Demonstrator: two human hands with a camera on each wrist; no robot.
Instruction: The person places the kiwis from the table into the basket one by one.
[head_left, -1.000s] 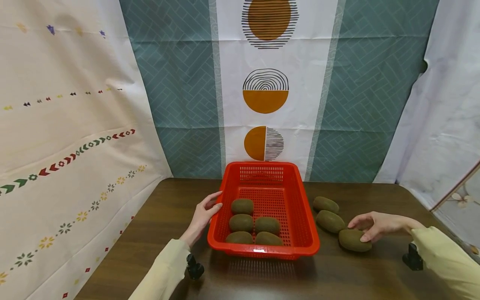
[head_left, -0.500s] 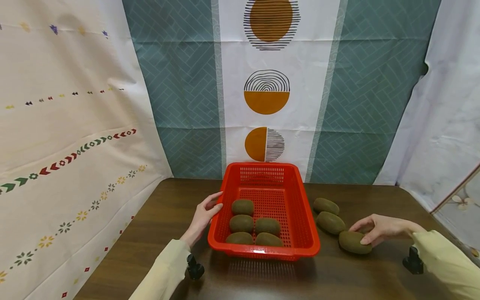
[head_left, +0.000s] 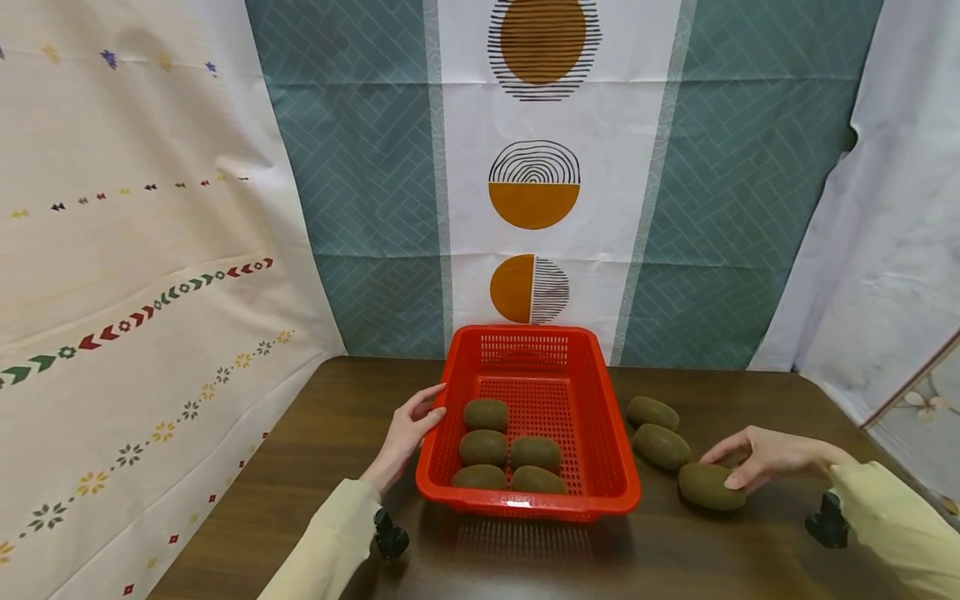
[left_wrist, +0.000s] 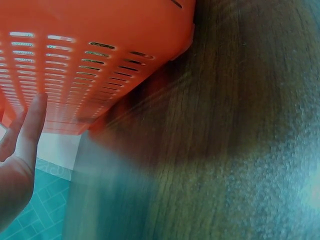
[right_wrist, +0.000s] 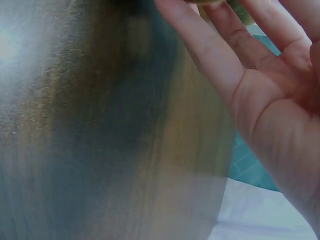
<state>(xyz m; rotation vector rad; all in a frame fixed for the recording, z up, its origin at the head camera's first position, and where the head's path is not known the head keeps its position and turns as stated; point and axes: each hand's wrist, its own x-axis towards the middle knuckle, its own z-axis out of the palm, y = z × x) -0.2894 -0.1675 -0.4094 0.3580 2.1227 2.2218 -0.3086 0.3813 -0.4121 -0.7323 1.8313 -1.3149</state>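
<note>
In the head view my right hand (head_left: 768, 454) holds a brown kiwi (head_left: 708, 487) on the table, thumb on its near side and fingers on its far side. Two more kiwis, a middle one (head_left: 662, 446) and a farther one (head_left: 652, 412), lie in a line behind it. A red plastic basket (head_left: 525, 502) stands at the centre with several kiwis (head_left: 483, 447) in its left and near part. At the basket's left side rests my left hand (head_left: 405, 429); the left wrist view has its extended fingers (left_wrist: 33, 125) against the slotted outer wall.
The dark wooden table (head_left: 300, 492) runs back to a hanging patterned curtain (head_left: 375, 292). Light cloths (head_left: 150, 358) hang at the left and right sides. A black wrist camera (head_left: 390, 535) sits below each sleeve.
Between the earlier frames and now, my right hand and the kiwi shift very slightly, with the fingers settling on it. My left hand stays at the basket.
</note>
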